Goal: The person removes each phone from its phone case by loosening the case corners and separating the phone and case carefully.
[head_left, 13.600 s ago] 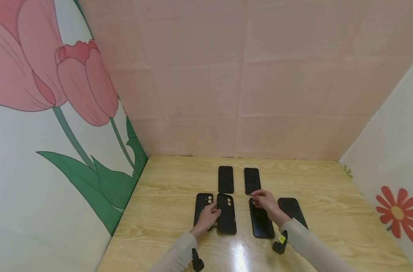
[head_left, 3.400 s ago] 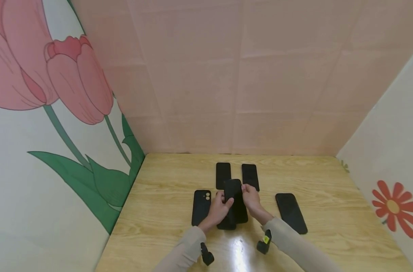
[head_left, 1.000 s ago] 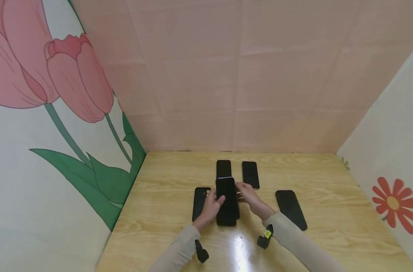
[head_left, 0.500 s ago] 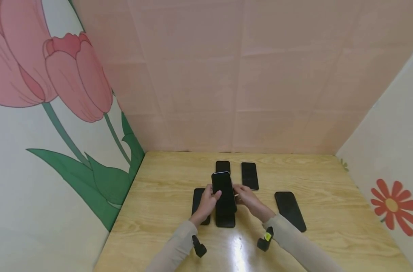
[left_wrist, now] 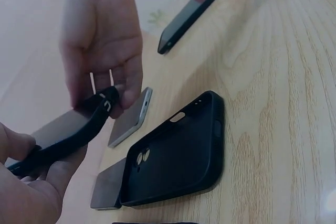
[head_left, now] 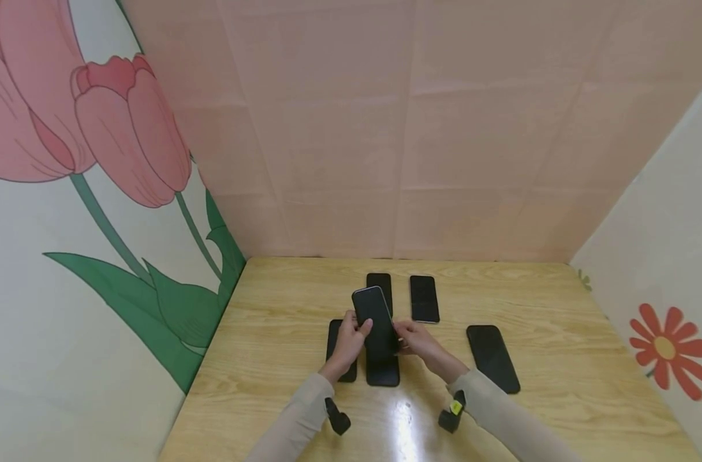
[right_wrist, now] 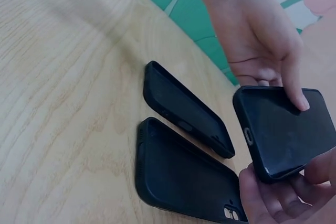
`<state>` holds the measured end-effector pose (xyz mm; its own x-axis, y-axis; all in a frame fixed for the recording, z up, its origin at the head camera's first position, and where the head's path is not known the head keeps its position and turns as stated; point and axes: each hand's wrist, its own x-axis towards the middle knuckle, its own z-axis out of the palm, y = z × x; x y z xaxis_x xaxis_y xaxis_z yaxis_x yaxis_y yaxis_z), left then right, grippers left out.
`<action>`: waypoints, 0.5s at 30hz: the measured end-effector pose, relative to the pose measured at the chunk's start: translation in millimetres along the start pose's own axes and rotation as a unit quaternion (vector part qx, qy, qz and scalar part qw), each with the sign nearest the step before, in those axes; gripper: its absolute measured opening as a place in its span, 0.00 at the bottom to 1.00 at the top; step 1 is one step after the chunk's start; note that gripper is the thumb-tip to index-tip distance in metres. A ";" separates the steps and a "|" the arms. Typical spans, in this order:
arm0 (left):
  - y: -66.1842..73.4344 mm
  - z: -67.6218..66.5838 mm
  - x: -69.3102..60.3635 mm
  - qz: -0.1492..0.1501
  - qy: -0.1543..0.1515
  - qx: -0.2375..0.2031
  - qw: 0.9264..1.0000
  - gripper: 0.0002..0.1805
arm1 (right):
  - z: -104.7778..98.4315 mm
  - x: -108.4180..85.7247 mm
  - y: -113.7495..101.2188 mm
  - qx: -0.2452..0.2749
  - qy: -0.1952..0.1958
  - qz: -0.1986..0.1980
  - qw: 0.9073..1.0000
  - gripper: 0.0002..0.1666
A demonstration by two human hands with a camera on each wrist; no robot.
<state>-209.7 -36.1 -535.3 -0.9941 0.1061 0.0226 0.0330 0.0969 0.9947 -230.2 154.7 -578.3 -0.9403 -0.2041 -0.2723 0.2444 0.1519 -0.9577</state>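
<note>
A dark phone in a black case (head_left: 374,314) (left_wrist: 79,129) (right_wrist: 289,127) is held tilted above the table. The left hand (head_left: 347,343) (left_wrist: 26,198) (right_wrist: 257,35) grips its left side, thumb lying on the screen. At the lower right edge, the right hand (head_left: 423,346) (left_wrist: 105,35) (right_wrist: 278,198) pinches the case with curled fingers. Directly beneath lies a black case (head_left: 384,375) (left_wrist: 173,156) (right_wrist: 184,171), hollow side up, with camera openings. Another black case (head_left: 348,372) (right_wrist: 184,103) lies beside it, partly behind the left hand in the head view.
Two dark phones, one (head_left: 385,282) (left_wrist: 109,187) partly covered by the held phone and one (head_left: 424,299) (left_wrist: 131,119) right of it, lie at the back of the wooden table (head_left: 559,321). A black-edged phone (head_left: 493,359) (left_wrist: 189,17) lies at right. Walls stand behind and on both sides.
The held phone and case have shifted up and left in the head view and tilted further left. The left hand has moved slightly left with them; the right hand now holds nearer the lower corner.
</note>
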 end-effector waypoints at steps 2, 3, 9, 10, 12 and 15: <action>1.9 0.0 -0.4 -0.002 0.002 0.000 1.000 0.13 | 0.1 0.3 1.3 0.007 -0.007 -0.002 1.000 0.20; 2.8 0.1 -0.6 -0.003 0.003 0.000 1.000 0.13 | 0.1 0.5 2.1 0.009 -0.011 -0.003 1.000 0.20; 4.2 3.3 -1.7 -0.008 0.009 -0.003 1.000 0.13 | -0.2 0.7 5.2 0.014 -0.018 -0.012 1.000 0.20; 3.9 4.0 -1.7 -0.007 0.009 -0.004 1.000 0.14 | -0.1 0.6 5.4 0.015 -0.017 -0.013 1.000 0.20; 3.7 5.3 -1.5 -0.005 0.009 -0.007 1.000 0.14 | 0.5 1.0 5.7 0.014 -0.009 -0.016 1.000 0.19; 3.1 6.8 -0.7 -0.005 0.006 -0.012 1.000 0.13 | 2.4 2.1 6.5 0.010 0.014 -0.015 1.000 0.15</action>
<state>-208.2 -29.2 -532.9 -0.9955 0.0934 0.0131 0.0200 0.0734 0.9971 -230.0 153.0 -585.3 -0.9532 -0.1817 -0.2416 0.2211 0.1259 -0.9671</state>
